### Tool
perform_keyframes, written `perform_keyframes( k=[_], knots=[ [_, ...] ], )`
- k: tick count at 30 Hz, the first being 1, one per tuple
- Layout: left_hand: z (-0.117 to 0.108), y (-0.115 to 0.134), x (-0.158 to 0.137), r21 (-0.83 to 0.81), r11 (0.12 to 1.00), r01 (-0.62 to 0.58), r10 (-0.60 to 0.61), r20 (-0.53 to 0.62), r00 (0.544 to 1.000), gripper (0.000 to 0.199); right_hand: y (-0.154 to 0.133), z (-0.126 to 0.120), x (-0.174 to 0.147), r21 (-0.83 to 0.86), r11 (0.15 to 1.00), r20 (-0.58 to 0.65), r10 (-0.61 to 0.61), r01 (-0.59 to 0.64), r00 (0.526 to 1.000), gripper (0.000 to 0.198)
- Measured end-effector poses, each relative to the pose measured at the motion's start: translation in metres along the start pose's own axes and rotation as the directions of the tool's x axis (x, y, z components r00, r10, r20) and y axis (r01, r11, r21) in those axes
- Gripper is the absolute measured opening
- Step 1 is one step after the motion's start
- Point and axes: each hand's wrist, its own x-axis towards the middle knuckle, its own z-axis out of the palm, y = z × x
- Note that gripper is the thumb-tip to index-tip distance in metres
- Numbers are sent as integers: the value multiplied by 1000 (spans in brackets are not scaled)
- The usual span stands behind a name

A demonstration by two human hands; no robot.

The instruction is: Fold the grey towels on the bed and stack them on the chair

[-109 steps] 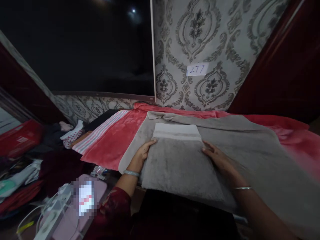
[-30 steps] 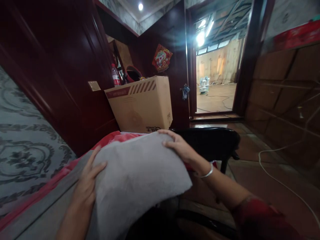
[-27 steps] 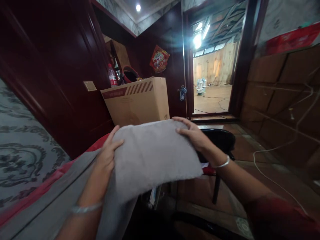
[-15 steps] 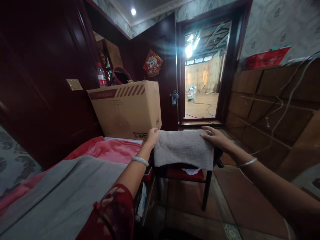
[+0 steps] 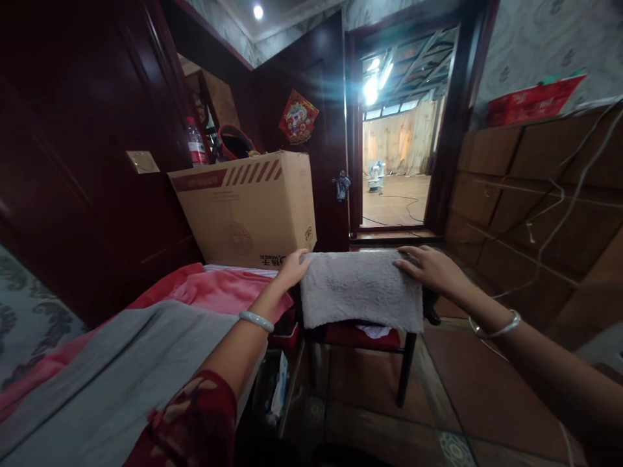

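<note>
A fuzzy light-grey towel (image 5: 361, 292) hangs spread out, seemingly over the backrest of a dark-framed chair (image 5: 405, 376) with a red seat. At its upper left corner, my left hand (image 5: 293, 268) pinches the edge between thumb and fingers. My right hand (image 5: 428, 267) grips the upper right part of the towel, thumb on the front and fingers over the top edge. Behind the cloth, most of the chair's back is hidden. Something white lies on the chair seat below the towel's lower edge.
A bed with a grey blanket (image 5: 141, 363) and pink bedding (image 5: 219, 292) lies to the left. A large cardboard box (image 5: 243, 214) stands behind it, with a bottle (image 5: 196, 143) on top. Stacked brown boxes (image 5: 491, 162) line the right side, with cables trailing down. An open doorway is ahead.
Both hands keep hold of the towel, which hangs a little flatter. My right hand has shifted slightly to the right, and the view has moved a little.
</note>
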Motion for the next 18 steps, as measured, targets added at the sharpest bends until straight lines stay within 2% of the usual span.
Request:
perform_keyframes(
  k=[2, 4, 6, 8, 11, 15, 18],
  knots=[
    [-6, -2, 1, 67, 997, -36, 32, 66, 997, 47, -7, -1, -7, -90, 989, -25, -116, 113, 993, 62],
    [-12, -2, 2, 211, 972, -106, 80, 132, 988, 68, -12, 2, -12, -115, 967, -1, -228, 226, 974, 73],
    [-14, -2, 4, 363, 905, -223, 152, 214, 965, 92, -14, 6, -15, -110, 938, 57, -324, 329, 944, 85],
    [-12, -1, 5, 448, 819, -358, 223, 326, 919, 106, -13, 11, -17, -124, 902, 96, -405, 414, 909, 93],
    [-2, 1, 7, 475, 742, -473, 270, 434, 860, 110, -5, 14, -17, -179, 859, 95, -470, 479, 878, 96],
    [10, -1, 11, 465, 705, -536, 346, 433, 832, 106, 7, 10, -15, -203, 836, 93, -501, 509, 860, 92],
    [9, -5, 15, 426, 670, -608, 416, 463, 783, 107, 14, 8, -15, -183, 830, 95, -518, 526, 850, 98]
  ],
)
